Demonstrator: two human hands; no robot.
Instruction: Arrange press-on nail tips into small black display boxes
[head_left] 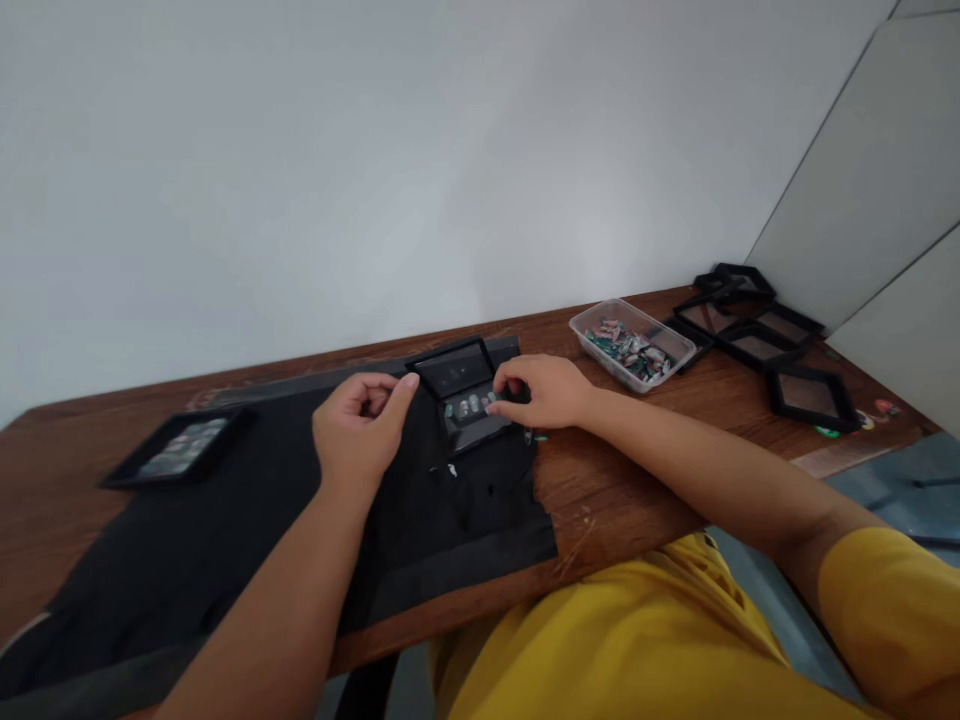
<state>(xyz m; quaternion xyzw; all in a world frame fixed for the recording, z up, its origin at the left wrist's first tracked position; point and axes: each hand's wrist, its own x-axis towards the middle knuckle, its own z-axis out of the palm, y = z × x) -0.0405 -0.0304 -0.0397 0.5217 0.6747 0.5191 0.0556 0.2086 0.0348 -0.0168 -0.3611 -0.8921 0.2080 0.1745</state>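
My right hand [544,392] pinches nearly closed over the open case [480,432] — what it grips, and any lettering, I can't tell.

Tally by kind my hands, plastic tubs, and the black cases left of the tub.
Hands: 2 (left hand, right hand)
Plastic tub: 1
Black cases: 2 (far-left case, open case by the right hand)
Total: 5

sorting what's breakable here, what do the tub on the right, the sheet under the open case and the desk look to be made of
Tub: probably thin, glossy plastic; see-through walls and a pale rim.
Sheet: black, mostly matte, perhaps fabric or plastic film; it lies in soft creases.
Desk: brown, low-sheen wood or wood-look laminate, going by the grain.
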